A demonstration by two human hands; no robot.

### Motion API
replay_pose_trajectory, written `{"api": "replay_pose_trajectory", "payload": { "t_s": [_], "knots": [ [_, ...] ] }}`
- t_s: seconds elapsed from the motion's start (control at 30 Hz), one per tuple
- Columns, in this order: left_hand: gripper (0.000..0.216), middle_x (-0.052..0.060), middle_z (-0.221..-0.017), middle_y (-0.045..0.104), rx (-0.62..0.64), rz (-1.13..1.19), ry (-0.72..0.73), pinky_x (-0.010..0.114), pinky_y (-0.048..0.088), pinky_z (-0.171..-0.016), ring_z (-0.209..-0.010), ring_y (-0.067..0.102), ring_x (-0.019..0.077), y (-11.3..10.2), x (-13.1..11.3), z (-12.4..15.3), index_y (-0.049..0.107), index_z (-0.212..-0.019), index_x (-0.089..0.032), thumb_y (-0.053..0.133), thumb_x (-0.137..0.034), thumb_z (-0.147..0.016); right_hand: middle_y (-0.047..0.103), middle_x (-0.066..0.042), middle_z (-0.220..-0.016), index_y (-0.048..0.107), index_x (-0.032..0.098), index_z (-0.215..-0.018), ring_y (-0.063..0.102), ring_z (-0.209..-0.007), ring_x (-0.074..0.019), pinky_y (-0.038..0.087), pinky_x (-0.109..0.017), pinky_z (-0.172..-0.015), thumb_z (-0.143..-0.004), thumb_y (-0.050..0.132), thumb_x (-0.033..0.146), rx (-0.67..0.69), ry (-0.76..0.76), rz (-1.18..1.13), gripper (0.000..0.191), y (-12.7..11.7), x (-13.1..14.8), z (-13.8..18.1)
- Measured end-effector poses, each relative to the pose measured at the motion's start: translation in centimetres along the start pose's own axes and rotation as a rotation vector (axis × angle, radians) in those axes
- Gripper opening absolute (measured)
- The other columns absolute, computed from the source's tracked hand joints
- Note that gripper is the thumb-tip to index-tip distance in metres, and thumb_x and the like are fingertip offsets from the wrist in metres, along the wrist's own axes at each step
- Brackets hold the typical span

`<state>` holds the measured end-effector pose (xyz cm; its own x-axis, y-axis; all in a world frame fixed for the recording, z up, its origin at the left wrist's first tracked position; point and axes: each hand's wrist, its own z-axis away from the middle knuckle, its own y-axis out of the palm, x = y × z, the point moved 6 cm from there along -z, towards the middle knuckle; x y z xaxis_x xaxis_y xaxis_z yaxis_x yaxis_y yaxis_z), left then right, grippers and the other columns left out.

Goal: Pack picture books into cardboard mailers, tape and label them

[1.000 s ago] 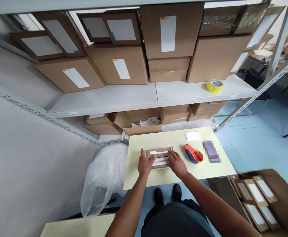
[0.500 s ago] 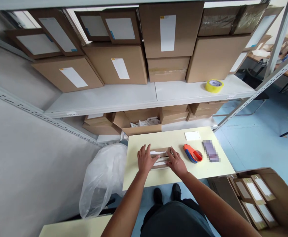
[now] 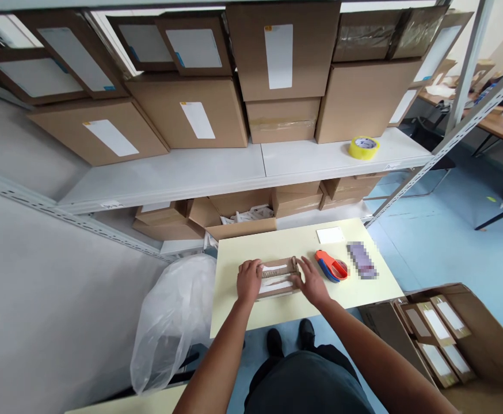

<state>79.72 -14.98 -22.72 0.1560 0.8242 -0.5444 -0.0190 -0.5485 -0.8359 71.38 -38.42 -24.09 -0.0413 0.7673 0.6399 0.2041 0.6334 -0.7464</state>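
Note:
A small flat cardboard box [image 3: 278,276] with white strips on its top lies on the pale yellow table [image 3: 277,305]. My left hand [image 3: 248,280] curls over its left end with the fingers bent down on the edge. My right hand [image 3: 311,282] rests against its right end, fingers stretched along the box side. Both hands touch the box, which stays flat on the table.
An orange and blue tape dispenser [image 3: 330,266], a white card [image 3: 330,235] and a blurred purple item [image 3: 361,260] lie right of the box. A clear plastic bag [image 3: 174,322] hangs at the table's left. An open carton [image 3: 445,339] of flat boxes stands at right. Shelves hold cartons and a yellow tape roll [image 3: 364,147].
My left hand slid from the box top to its left end and curled there. My right hand shifted slightly right along the box. The camera view moved a little.

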Motion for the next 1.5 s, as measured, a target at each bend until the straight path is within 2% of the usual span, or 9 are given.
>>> {"api": "replay_pose_trajectory", "payload": {
  "t_s": [0.13, 0.27, 0.4, 0.7, 0.83, 0.97, 1.17, 1.37, 1.5],
  "knots": [
    [0.044, 0.014, -0.142, 0.054, -0.089, 0.118, -0.091, 0.043, 0.043, -0.113, -0.137, 0.048, 0.0282, -0.7, 1.7, 0.5, 0.053, -0.137, -0.020, 0.051, -0.037, -0.097, 0.058, -0.018, -0.137, 0.052, 0.018, -0.141, 0.052, -0.129, -0.0347, 0.048, -0.054, -0.104, -0.096, 0.050, 0.032, -0.090, 0.250, 0.095, 0.047, -4.2, -6.1, 0.6],
    [0.068, 0.018, -0.150, 0.048, 0.020, 0.127, -0.186, 0.043, 0.045, -0.111, -0.139, 0.049, 0.0316, 0.2, 2.8, 1.3, 0.039, -0.149, -0.015, 0.062, -0.041, -0.090, 0.056, -0.018, -0.139, 0.050, 0.021, -0.143, 0.053, -0.128, -0.0328, 0.050, -0.042, -0.091, -0.095, 0.049, 0.027, 0.244, 0.483, 0.251, 0.049, -4.9, -10.3, 1.6],
    [0.064, 0.019, -0.152, 0.048, 0.043, 0.128, -0.204, 0.043, 0.047, -0.109, -0.137, 0.052, 0.0317, 0.9, 3.2, 1.6, 0.038, -0.150, -0.015, 0.055, -0.040, -0.093, 0.060, -0.019, -0.135, 0.038, 0.016, -0.152, 0.058, -0.122, -0.0313, 0.045, -0.037, -0.092, -0.094, 0.055, 0.030, 0.501, 0.558, 0.339, 0.062, -3.6, -10.5, 2.1],
    [0.066, 0.018, -0.157, 0.045, 0.013, 0.125, -0.163, 0.045, 0.042, -0.116, -0.144, 0.044, 0.0316, 1.5, 4.1, 1.4, 0.035, -0.155, -0.015, 0.047, -0.043, -0.097, 0.070, -0.017, -0.123, 0.050, 0.014, -0.142, 0.065, -0.112, -0.0281, 0.044, -0.035, -0.090, -0.093, 0.048, 0.016, 0.462, 0.581, 0.326, 0.048, -3.7, -9.6, 1.9],
    [0.059, 0.015, -0.155, 0.049, 0.022, 0.195, -0.228, 0.041, 0.038, -0.119, -0.144, 0.046, 0.0276, 1.7, 4.7, 0.9, 0.042, -0.152, -0.016, 0.042, -0.038, -0.098, 0.068, -0.016, -0.126, 0.051, 0.016, -0.136, 0.067, -0.106, -0.0272, 0.045, -0.034, -0.086, -0.096, 0.049, 0.025, 0.398, 0.535, 0.290, 0.041, -4.7, -8.6, 2.4],
    [0.064, 0.014, -0.160, 0.043, 0.037, 0.339, -0.326, 0.040, 0.033, -0.122, -0.148, 0.041, 0.0263, 2.0, 4.5, 1.1, 0.035, -0.156, -0.016, 0.042, -0.043, -0.098, 0.063, -0.013, -0.134, 0.051, 0.020, -0.125, 0.067, -0.103, -0.0247, 0.047, -0.033, -0.084, -0.096, 0.047, 0.030, 0.264, 0.352, 0.139, 0.031, -6.8, -5.6, 1.6],
    [0.070, 0.014, -0.165, 0.034, 0.126, 0.551, -0.365, 0.042, 0.028, -0.124, -0.151, 0.035, 0.0259, 2.1, 2.8, 1.7, 0.035, -0.156, -0.017, 0.047, -0.052, -0.096, 0.070, -0.006, -0.097, 0.050, 0.024, -0.109, 0.066, -0.084, -0.0225, 0.048, -0.033, -0.074, -0.093, 0.051, 0.033, 0.155, 0.106, -0.151, 0.019, -10.7, 0.4, 1.1],
    [0.057, 0.015, -0.142, 0.062, 0.018, 0.573, -0.220, 0.044, 0.041, -0.116, -0.132, 0.058, 0.0284, -3.1, -1.5, 3.1, 0.060, -0.134, -0.017, 0.050, -0.056, -0.094, 0.066, -0.005, -0.092, 0.049, 0.024, -0.103, 0.060, -0.079, -0.0200, 0.048, -0.032, -0.071, -0.092, 0.055, 0.030, 0.248, -0.086, -0.210, 0.014, -10.9, 4.8, 4.0],
    [0.049, 0.010, -0.129, 0.070, 0.134, 0.673, -0.059, 0.040, 0.047, -0.108, -0.122, 0.062, 0.0265, -6.4, -6.9, 4.9, 0.069, -0.121, -0.021, 0.053, -0.058, -0.093, 0.064, -0.007, -0.094, 0.048, 0.024, -0.104, 0.058, -0.084, -0.0217, 0.048, -0.034, -0.073, -0.094, 0.054, 0.028, 0.262, -0.201, -0.191, 0.012, -10.5, 6.3, 5.5]
  ]
}}
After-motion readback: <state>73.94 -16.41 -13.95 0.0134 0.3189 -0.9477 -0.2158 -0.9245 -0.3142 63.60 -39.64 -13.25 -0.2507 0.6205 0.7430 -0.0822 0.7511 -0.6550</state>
